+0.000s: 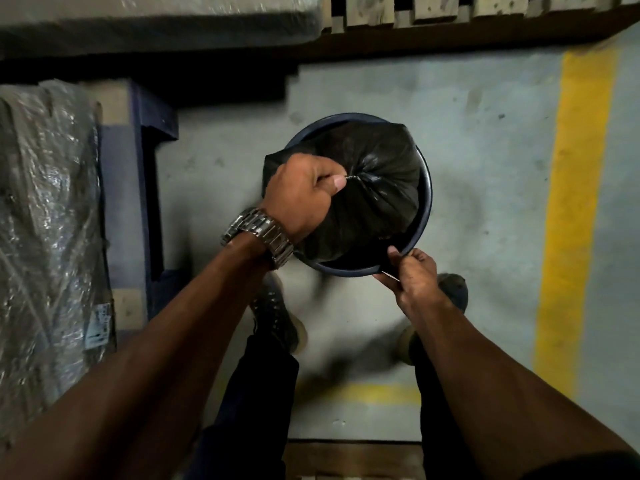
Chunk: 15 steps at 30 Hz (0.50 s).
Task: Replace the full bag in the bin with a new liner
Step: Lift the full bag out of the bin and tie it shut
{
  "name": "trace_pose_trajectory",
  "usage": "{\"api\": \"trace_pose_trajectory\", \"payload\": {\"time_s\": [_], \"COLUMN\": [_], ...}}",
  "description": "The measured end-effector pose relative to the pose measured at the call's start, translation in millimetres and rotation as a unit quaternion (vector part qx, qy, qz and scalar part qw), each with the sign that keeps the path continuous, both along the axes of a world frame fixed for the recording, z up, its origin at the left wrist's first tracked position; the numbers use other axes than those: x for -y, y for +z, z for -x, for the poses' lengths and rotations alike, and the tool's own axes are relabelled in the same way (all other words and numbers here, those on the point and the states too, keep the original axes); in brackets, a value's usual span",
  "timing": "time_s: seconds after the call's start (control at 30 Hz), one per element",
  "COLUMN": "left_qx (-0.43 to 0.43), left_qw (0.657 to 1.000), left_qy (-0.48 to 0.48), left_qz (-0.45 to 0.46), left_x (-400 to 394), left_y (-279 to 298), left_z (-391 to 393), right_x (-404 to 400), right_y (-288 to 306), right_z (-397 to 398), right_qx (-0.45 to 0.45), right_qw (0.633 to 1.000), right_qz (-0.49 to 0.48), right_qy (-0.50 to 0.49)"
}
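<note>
A round dark blue bin [425,209] stands on the grey floor in front of my feet. A full black bag [381,174] bulges out of it, its top gathered into a twisted neck. My left hand [301,192], with a metal watch on the wrist, is clenched around that gathered neck above the bin's left side. My right hand [412,275] pinches the bin's near rim at the lower right. No new liner is in view.
Plastic-wrapped goods [45,220] on a blue pallet [145,161] stand close on the left. More wrapped goods and wooden pallets [433,12] line the far side. A yellow floor stripe [575,209] runs along the right. A wooden pallet edge [353,459] lies behind my feet.
</note>
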<state>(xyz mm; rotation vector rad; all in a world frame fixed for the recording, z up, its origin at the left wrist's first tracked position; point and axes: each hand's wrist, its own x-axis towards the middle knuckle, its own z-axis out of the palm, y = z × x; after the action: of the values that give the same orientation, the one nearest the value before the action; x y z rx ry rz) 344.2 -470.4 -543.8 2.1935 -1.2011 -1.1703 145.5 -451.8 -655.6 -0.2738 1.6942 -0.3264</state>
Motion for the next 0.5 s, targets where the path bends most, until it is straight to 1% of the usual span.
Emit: {"api": "trace_pose_trajectory", "payload": {"time_s": [0.17,0.33,0.5], "left_qx": [-0.009,-0.011,0.003], "left_qw": [1.000,0.999,1.000], "left_qy": [-0.003,0.042,0.010], "left_qz": [0.009,0.018,0.003], "left_x": [3.2,0.4,-0.4], "left_y": [1.5,-4.9,-7.7], "left_z": [5.8,-5.5,6.8], "right_x": [7.8,11.9,12.2], "right_y": [-5.1,-9.8,-16.9], "right_z": [3.5,5.7,6.1], "right_qx": [-0.026,-0.040,-0.052], "right_qw": [1.000,0.999,0.998], "right_qz": [-0.001,0.000,-0.010], "right_qy": [-0.002,0.016,0.018]}}
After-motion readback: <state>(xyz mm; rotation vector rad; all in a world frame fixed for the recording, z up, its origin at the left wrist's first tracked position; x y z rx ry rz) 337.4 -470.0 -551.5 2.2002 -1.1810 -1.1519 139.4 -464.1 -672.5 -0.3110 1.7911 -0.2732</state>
